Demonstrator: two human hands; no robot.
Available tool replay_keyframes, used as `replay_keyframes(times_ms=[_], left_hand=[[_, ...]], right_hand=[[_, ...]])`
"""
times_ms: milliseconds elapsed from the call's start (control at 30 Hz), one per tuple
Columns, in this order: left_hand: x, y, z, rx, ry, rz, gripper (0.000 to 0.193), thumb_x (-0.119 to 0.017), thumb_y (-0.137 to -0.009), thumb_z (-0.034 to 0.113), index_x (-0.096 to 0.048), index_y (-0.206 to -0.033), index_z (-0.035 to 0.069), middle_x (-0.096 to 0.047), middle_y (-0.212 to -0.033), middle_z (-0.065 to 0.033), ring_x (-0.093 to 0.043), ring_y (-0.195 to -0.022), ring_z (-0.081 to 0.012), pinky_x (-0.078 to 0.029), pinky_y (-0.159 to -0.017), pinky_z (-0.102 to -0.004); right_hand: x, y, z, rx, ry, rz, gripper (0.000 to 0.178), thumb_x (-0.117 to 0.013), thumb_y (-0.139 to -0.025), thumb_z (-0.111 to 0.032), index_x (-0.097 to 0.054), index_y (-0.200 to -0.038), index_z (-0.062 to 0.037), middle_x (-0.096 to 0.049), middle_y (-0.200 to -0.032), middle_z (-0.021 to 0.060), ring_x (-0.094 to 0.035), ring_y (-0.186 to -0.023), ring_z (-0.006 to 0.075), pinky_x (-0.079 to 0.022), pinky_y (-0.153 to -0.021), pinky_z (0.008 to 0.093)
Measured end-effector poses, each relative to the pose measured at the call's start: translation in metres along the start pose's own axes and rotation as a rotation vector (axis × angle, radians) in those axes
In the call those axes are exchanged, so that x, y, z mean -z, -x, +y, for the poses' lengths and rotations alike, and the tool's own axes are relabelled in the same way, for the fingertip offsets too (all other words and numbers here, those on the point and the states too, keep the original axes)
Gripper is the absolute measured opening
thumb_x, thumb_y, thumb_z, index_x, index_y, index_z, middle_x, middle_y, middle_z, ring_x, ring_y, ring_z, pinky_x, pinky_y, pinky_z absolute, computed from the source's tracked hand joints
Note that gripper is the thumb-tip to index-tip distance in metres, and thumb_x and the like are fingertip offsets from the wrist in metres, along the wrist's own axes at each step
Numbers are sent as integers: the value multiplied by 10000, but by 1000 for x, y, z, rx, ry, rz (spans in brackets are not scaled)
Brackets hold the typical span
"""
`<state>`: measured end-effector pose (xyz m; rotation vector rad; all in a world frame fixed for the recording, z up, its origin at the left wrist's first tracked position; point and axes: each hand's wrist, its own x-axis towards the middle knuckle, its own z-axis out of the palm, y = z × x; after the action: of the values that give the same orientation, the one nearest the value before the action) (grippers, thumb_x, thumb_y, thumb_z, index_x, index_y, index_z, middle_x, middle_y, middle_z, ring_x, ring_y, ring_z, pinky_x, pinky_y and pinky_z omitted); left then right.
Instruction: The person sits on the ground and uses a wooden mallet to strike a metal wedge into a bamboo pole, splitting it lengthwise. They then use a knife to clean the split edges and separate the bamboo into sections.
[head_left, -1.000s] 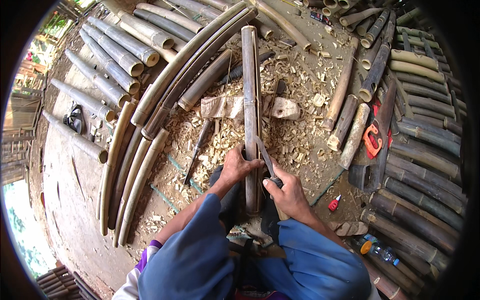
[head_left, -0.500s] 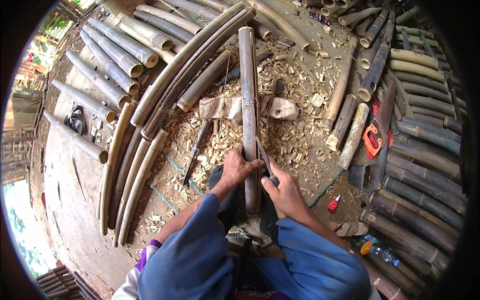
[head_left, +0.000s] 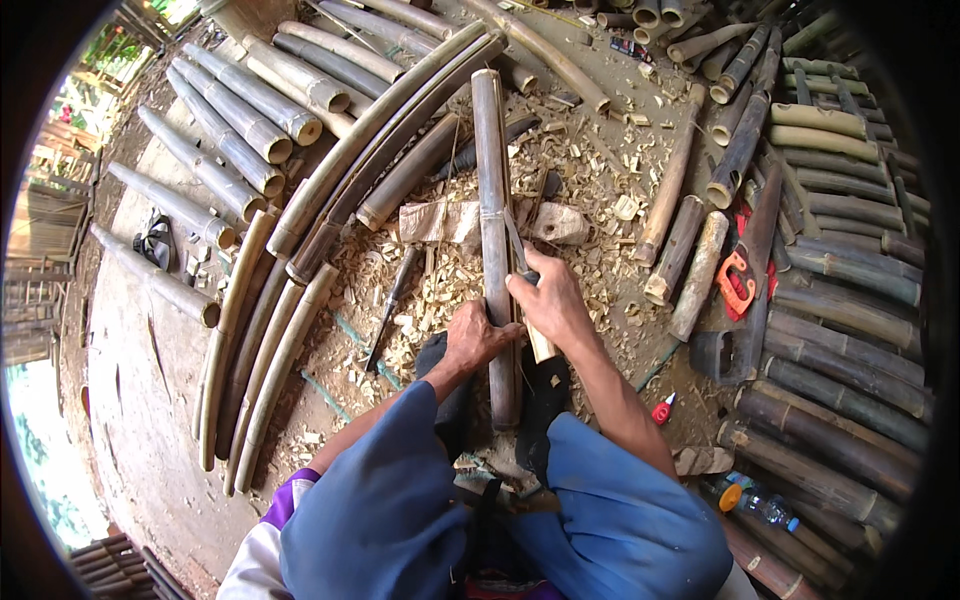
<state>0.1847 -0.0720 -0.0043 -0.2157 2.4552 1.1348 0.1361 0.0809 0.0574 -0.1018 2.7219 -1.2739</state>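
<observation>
Bamboo length [head_left: 490,170] lies straight ahead of the person, propped across a pale wooden block [head_left: 440,222], its long axis running away from the body, the far end leaning slightly left and the near end between two dark-clad lower legs [head_left: 548,410]. The left hand [head_left: 473,338] is the nearer of the two hands, for it touches the piece directly: it clasps the lower half from the left side, thumb reaching over the top. The right hand [head_left: 556,300] sits just to the right of the bamboo and a little farther out, closed around the handle [head_left: 541,345] of a knife, the pale butt showing below the fist. The blade [head_left: 513,238] points away from the body, close along the bamboo's right edge; whether its cutting edge touches there, I cannot tell. The left forearm slants up from the lower left, the right one from the lower right, so both wrists converge on the piece. Wood shavings [head_left: 600,215] litter the ground around the block, and a slim dark tool [head_left: 394,308] lies left of the left hand.
</observation>
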Motion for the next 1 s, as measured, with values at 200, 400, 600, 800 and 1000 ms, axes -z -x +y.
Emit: replay_keyframes(times_ms=[200, 400, 600, 800, 1000], left_hand=[[-1, -7, -23, 3, 38, -34, 644, -904, -718, 490, -688, -975, -60, -718, -914, -248, -718, -915, -377, -559, -830, -481], [-2, 26, -27, -9, 90, -239, 939, -957, -670, 577, -573, -1230, -71, -709, -1119, -267, -701, -1091, -402, -551, -945, -481], [21, -12, -1, -11, 239, -12, 796, -932, -754, 435, -597, -1285, -54, -755, -1056, -241, -751, -962, -350, -586, -873, -445], [11, -21, -14, -62, 96, 32, 638, -925, -752, 401, -695, -1150, -41, -755, -1014, -218, -743, -936, -336, -573, -868, -442], [5, -16, -13, -45, 22, 52, 620, -885, -767, 439, -655, -1097, -33, -730, -1000, -271, -716, -992, -433, -554, -893, -508]], right_hand=[[11, -30, -25, -92, -81, -138, 528, -656, -931, -252, -634, -1284, 140, -707, -1173, 361, -727, -1087, 440, -566, -956, 475], [20, 42, -7, -107, -133, -155, 584, -688, -924, -275, -609, -1376, 86, -709, -1141, 348, -727, -1059, 447, -566, -920, 492], [20, 56, -16, -42, -54, -103, 630, -699, -916, -255, -564, -1444, 61, -707, -1107, 345, -713, -1038, 478, -578, -897, 488], [19, 57, -23, -57, 60, -153, 631, -716, -906, -228, -574, -1476, 3, -725, -1034, 296, -736, -923, 425, -586, -809, 470], [9, 58, -22, -78, 66, -132, 627, -720, -899, -213, -579, -1466, 16, -726, -999, 283, -735, -883, 412, -586, -782, 467]])
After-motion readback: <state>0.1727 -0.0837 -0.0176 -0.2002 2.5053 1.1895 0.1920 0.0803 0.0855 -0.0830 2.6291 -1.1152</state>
